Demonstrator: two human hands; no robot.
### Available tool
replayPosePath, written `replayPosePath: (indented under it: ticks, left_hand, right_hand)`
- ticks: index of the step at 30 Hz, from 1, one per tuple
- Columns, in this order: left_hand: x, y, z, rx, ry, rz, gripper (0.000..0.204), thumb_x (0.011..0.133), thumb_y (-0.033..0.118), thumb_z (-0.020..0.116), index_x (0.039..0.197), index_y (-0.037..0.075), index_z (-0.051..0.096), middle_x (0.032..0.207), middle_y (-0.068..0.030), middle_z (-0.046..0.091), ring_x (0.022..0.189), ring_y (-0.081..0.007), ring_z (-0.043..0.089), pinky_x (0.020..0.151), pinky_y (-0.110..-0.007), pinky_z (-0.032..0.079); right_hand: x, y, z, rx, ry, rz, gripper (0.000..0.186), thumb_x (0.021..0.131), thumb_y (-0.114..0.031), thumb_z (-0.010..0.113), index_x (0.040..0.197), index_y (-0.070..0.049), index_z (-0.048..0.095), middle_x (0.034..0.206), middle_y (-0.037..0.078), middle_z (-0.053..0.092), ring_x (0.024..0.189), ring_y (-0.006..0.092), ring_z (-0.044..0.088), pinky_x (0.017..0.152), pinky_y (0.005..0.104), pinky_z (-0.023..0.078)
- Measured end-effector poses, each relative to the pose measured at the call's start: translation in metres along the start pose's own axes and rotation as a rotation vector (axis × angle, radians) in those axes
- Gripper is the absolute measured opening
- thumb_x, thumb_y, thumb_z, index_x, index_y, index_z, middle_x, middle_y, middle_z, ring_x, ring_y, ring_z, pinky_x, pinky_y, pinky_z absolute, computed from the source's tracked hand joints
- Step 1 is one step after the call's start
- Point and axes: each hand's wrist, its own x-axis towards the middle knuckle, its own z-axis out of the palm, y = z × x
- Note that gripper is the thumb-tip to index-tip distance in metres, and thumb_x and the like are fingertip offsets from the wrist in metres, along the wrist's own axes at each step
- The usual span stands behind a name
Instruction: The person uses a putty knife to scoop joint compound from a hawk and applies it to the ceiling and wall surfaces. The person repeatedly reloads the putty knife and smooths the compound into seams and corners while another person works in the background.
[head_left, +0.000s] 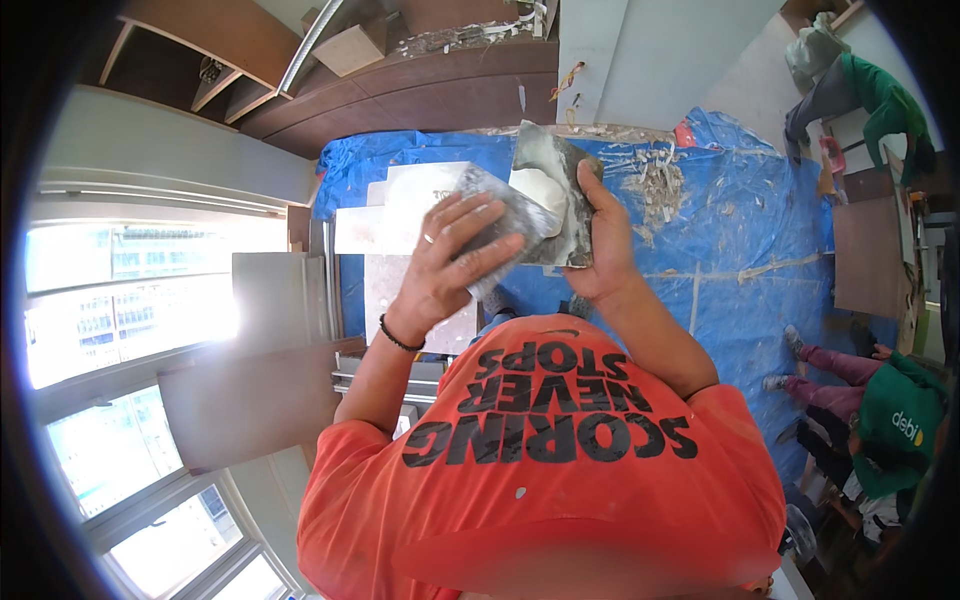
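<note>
Gripping the grey board (582,218) by its right edge, the right hand (607,238) has its thumb up along that edge, and the fingers behind the board are hidden. A mound of white paste (540,190) sits on the board's left half, and pale smears run toward the corners. The left hand (458,250), with a ring and a dark bracelet (400,335), has its fingers bent over a grey plate (513,218) and grips it; the thumb is out of sight. The plate is blurred, and its right end overlaps the paste and the board's left edge; whether it touches the paste cannot be told. Both things are held up in front of the red shirt (545,420).

Under the board, the blue sheet (740,340) covers the floor and gives the right hand wide room on its outer side, with crumbs and streaks along the sheet's far edge. Pale panels (420,185) lie beyond the left hand, and a brown board (250,405) and the windows (130,300) bound that side. Cabinets (440,90) line the far edge. Two people in green, one bending (885,110) and one lower down (895,425), are well apart at the right rim.
</note>
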Motion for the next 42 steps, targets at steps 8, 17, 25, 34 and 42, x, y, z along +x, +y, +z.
replayPosePath:
  ticks: [8, 17, 25, 34, 42]
  left_hand:
    - [-0.005, -0.015, 0.009, -0.043, 0.315, -0.423, 0.033, 0.1, 0.013, 0.057, 0.132, 0.008, 0.064, 0.126, -0.0103, 0.065, 0.111, -0.0237, 0.061, 0.095, -0.039, 0.047]
    - [0.004, 0.047, 0.023, -0.151, -0.015, -0.695, 0.029, 0.099, 0.012, 0.056, 0.126, 0.001, 0.059, 0.083, -0.0172, 0.069, 0.075, -0.0264, 0.069, 0.07, -0.038, 0.052]
    - [0.027, 0.084, 0.057, -0.287, 0.775, -0.783, 0.028, 0.1, 0.003, 0.046, 0.124, -0.006, 0.056, 0.115, -0.0198, 0.063, 0.102, -0.0197, 0.059, 0.082, -0.035, 0.049]
    - [-0.045, 0.165, 0.032, 0.057, 0.204, -1.041, 0.027, 0.097, 0.012, 0.056, 0.121, 0.0, 0.059, 0.087, -0.0158, 0.067, 0.078, -0.0269, 0.066, 0.07, -0.039, 0.052]
    - [-0.112, 0.148, 0.066, -1.011, 0.967, -1.024, 0.032, 0.107, 0.028, 0.051, 0.124, 0.003, 0.061, 0.105, -0.0066, 0.066, 0.088, -0.0172, 0.065, 0.074, -0.03, 0.053]
  right_hand:
    - [-0.001, -0.009, -0.006, -0.115, 0.146, -0.243, 0.045, 0.105, -0.04, 0.056, 0.134, -0.006, 0.056, 0.127, 0.008, 0.066, 0.114, 0.0228, 0.067, 0.1, 0.0402, 0.054]
    - [0.009, -0.026, -0.012, -0.243, 0.158, -0.51, 0.049, 0.104, -0.041, 0.058, 0.137, -0.005, 0.052, 0.13, 0.006, 0.062, 0.114, 0.0184, 0.064, 0.095, 0.0355, 0.055]
    - [-0.021, -0.017, -0.047, -0.352, 0.075, -0.324, 0.045, 0.106, -0.036, 0.055, 0.138, -0.004, 0.053, 0.131, 0.008, 0.063, 0.119, 0.0217, 0.063, 0.102, 0.0384, 0.052]
    - [-0.051, -0.027, -0.031, -0.29, -0.054, -0.263, 0.047, 0.105, -0.038, 0.055, 0.14, -0.005, 0.052, 0.13, 0.01, 0.064, 0.117, 0.0239, 0.065, 0.103, 0.0412, 0.053]
    - [-0.122, 0.066, -0.056, -0.148, -0.035, 0.55, 0.046, 0.102, -0.043, 0.059, 0.133, -0.008, 0.058, 0.122, 0.008, 0.069, 0.107, 0.0235, 0.07, 0.095, 0.0438, 0.057]
